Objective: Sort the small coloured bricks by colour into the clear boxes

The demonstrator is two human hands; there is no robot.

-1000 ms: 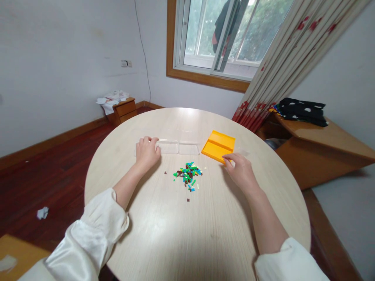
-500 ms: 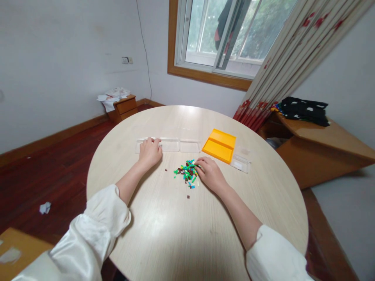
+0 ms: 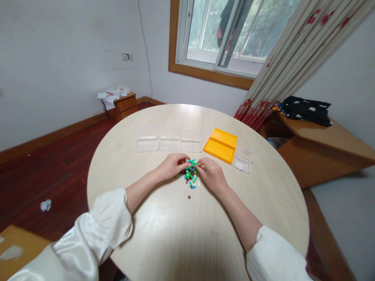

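Observation:
A small heap of green, blue, brown and yellow pieces (image 3: 190,173) lies on the round pale table (image 3: 175,234). My left hand (image 3: 172,166) is at the heap's left edge, its fingers curled over dark pieces; whether it grips one is hidden. At the right edge of the heap is my right hand (image 3: 211,171), its fingers bent and close together against the pieces, their tips too small to make out. One brown piece (image 3: 189,197) lies apart, nearer to me. Three clear boxes stand in a row behind the hands: left (image 3: 147,144), middle (image 3: 170,143), right (image 3: 190,145).
An open yellow case (image 3: 221,145) lies behind my right hand, with another clear box (image 3: 242,164) beside it. Beyond the table are a cardboard box (image 3: 322,152) at right, a small wooden cabinet (image 3: 126,104) at back left, and a curtained window.
My left hand has moved right and toward me, from the clear boxes to the left edge of the heap. My right hand has stayed at the heap's right edge.

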